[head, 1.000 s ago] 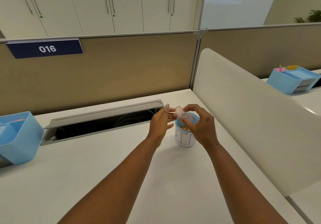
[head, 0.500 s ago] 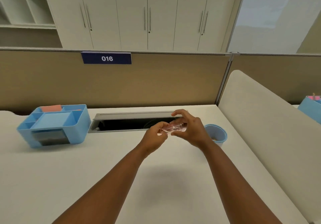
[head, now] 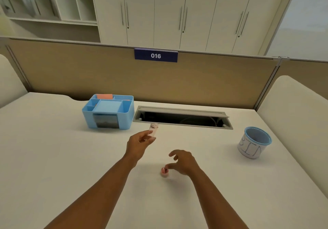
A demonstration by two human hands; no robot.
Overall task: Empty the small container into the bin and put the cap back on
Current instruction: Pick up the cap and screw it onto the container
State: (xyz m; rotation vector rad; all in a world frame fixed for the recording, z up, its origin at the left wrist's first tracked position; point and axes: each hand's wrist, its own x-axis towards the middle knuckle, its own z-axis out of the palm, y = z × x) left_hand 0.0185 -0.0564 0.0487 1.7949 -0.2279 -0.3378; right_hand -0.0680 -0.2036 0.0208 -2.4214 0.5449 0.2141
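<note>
Lying on the desk (head: 71, 157) just left of the loosely spread right hand (head: 184, 161), the cap (head: 164, 171) is reached, while the upright small container (head: 153, 130) is gripped by the left hand (head: 139, 142), farther away.

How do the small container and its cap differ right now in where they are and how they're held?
The small container is off the desk, pinched in the left hand; the cap lies on the desk. The container is clear and taller; the cap is pink and squat. The left hand's grip is closed on the container; the right hand is open beside the cap, touching it at most with fingertips. Both are small, well left of the bin.
</note>
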